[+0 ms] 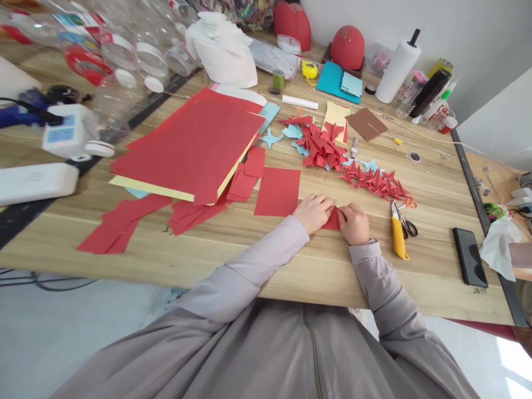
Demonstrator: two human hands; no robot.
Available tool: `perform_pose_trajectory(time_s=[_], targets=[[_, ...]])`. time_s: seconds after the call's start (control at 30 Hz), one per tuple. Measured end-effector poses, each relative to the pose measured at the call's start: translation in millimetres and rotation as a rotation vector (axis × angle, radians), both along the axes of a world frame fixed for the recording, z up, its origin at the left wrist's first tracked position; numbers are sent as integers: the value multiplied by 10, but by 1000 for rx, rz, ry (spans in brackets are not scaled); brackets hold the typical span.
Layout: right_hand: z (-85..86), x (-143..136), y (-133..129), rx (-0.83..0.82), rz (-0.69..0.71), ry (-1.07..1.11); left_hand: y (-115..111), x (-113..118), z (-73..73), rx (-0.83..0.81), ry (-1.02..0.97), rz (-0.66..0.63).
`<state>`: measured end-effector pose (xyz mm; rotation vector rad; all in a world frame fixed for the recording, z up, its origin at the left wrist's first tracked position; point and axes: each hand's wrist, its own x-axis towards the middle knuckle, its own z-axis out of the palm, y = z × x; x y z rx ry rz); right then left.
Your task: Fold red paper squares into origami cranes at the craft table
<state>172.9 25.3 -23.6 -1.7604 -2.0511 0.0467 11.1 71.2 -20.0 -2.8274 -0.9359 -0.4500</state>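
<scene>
A small folded piece of red paper lies on the wooden table between my two hands. My left hand rests over its left side, fingers together on it. The thumb and fingers of my right hand pinch its right edge. Just left of my left hand lies a flat red paper square. Beyond my hands are a pile of folded red paper stars and a row of smaller red stars. My palms and the paper's underside are hidden.
Right of my hands lie a yellow cutter, scissors and a black phone. Large red sheets and red strips are on the left. Plastic bottles crowd the far left. The table's front edge is near my body.
</scene>
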Motion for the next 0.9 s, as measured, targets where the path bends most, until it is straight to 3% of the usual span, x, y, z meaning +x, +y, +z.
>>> perform_pose_trajectory(time_s=[0.13, 0.3, 0.9], targets=[[-28, 51, -61, 72, 134, -228, -10, 7, 1, 22, -2, 14], [-45, 117, -101, 98, 206, -335, -17, 7, 14, 23, 9, 24], [-44, 168, -174, 103, 264, -247, -18, 5, 8, 22, 10, 29]])
